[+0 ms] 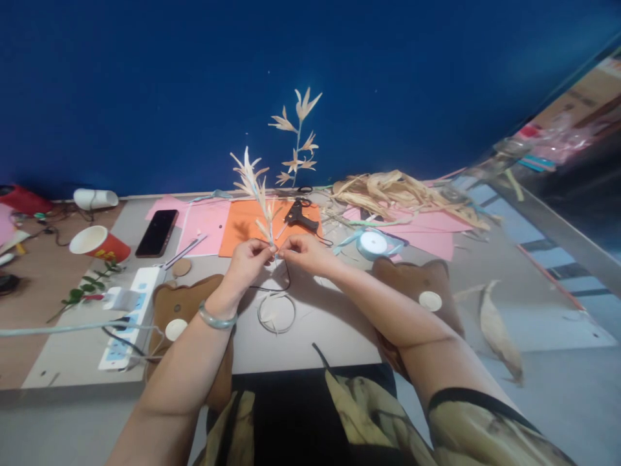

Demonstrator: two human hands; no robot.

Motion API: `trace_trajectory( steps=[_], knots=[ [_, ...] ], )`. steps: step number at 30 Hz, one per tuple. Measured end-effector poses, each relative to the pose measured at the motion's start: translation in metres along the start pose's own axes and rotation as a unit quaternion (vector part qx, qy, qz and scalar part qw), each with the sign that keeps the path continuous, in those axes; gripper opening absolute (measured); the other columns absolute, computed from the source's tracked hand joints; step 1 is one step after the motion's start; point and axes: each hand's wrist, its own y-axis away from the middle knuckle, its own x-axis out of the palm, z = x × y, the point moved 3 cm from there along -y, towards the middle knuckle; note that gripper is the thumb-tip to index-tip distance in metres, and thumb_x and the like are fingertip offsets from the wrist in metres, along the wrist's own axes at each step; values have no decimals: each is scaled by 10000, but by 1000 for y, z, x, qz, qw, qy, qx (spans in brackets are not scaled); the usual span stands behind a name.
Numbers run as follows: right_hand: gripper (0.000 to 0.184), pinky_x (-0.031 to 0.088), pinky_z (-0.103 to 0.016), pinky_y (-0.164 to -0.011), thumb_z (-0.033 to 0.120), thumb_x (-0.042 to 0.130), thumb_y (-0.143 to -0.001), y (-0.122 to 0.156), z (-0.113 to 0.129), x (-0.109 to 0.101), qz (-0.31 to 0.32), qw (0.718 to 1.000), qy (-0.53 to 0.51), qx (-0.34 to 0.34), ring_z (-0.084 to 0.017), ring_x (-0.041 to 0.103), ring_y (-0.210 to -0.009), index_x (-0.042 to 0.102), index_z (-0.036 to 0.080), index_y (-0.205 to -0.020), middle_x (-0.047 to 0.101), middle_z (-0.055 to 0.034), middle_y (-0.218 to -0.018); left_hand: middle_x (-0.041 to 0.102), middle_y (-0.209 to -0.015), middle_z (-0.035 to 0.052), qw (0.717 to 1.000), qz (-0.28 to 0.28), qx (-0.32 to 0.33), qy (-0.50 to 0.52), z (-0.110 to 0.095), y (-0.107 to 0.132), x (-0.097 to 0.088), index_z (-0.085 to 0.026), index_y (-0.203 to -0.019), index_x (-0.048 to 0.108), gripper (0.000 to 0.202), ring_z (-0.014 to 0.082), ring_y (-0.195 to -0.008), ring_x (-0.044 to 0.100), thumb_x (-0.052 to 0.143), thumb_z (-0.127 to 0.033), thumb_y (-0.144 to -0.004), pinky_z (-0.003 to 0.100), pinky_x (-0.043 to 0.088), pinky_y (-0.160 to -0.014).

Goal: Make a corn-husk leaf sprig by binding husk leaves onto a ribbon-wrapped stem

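In the middle of the head view, a flower spray [250, 175] of pale dried husk petals stands almost upright, leaning slightly left. My left hand [250, 260] pinches the lower end of its stem between thumb and fingers, a bangle on the wrist. Touching close beside it, my right hand [308, 254] is closed with its fingertips at the same stem; any thin strip between them is too small to make out. Behind, a second husk flower spray [297, 145] rises against the blue panel. Below my hands lies a thin wire ring [276, 314].
A black glue gun [301, 217] rests on orange paper [237, 233]. Right of it are a ribbon roll [372, 243] and a heap of dried husks [388, 191]. Leftward are a phone [158, 233], a paper cup [104, 244] and a power strip [130, 323]. Brown cushions [412, 285] lie under my forearms.
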Motion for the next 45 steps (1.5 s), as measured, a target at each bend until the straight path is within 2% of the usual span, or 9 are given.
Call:
trace_trajectory(
  steps=[5,13,20,24,27,30,34,40,45],
  knots=[
    [244,385,-231,-571,365,644,-741,-1,-4,3,19,997,-67,18,-101,519,-586,611,124,-724,620,-8,-656,613,-536,5,999,-17,10,-30,-1,0,-2,-133,-667,647,250,111,-513,547,724,-370,-649,231,417,-533],
    [213,426,-242,-617,325,673,-718,2,1,6,-8,997,-81,-8,-114,558,-625,619,121,-688,648,-26,-681,593,-526,-10,997,-59,41,-36,-2,3,-2,-145,-627,606,243,103,-507,528,730,-353,-644,226,404,-535],
    [227,447,-246,-618,335,697,-724,9,6,12,-80,994,-62,-51,-134,590,-635,626,131,-655,661,-32,-670,573,-538,-23,996,-61,56,41,0,6,5,-152,-633,571,271,95,-508,523,748,-356,-649,224,408,-532],
    [223,468,-256,-656,335,677,-749,11,8,12,-93,992,-57,-65,-143,614,-661,638,133,-662,680,-41,-689,543,-498,-38,990,-67,48,113,1,7,11,-158,-606,526,307,80,-485,502,757,-356,-648,215,405,-526],
    [219,472,-257,-646,336,692,-735,11,8,9,-83,992,-74,-57,-138,611,-649,636,135,-669,678,-34,-679,572,-535,-33,982,-28,16,186,3,5,14,-155,-632,535,302,83,-504,530,768,-346,-640,228,439,-559],
    [245,482,-266,-645,362,722,-706,10,8,5,-60,990,-118,-40,-136,610,-644,628,138,-678,671,-27,-672,644,-659,-2,966,60,-39,250,4,3,17,-143,-802,634,260,109,-602,598,764,-307,-646,261,483,-638],
    [285,497,-283,-669,393,746,-677,8,9,3,-15,977,-213,-21,-137,624,-658,610,143,-686,670,-23,-668,703,-830,47,952,135,-61,267,-2,5,16,-139,-956,699,330,145,-751,640,746,-236,-643,281,503,-719],
    [301,435,-227,-548,378,769,-646,7,12,0,-5,972,-236,15,-96,547,-565,586,138,-659,606,14,-588,714,-938,69,966,112,-9,232,-10,8,12,-166,-876,746,252,166,-798,646,755,-312,-670,311,523,-746],
    [302,448,-244,-594,398,759,-651,5,7,0,-34,979,-200,-6,-109,562,-605,600,141,-660,617,1,-619,686,-885,59,978,70,34,194,-10,6,10,-152,-712,725,236,176,-804,648,792,-359,-621,343,555,-766]
  ],
)
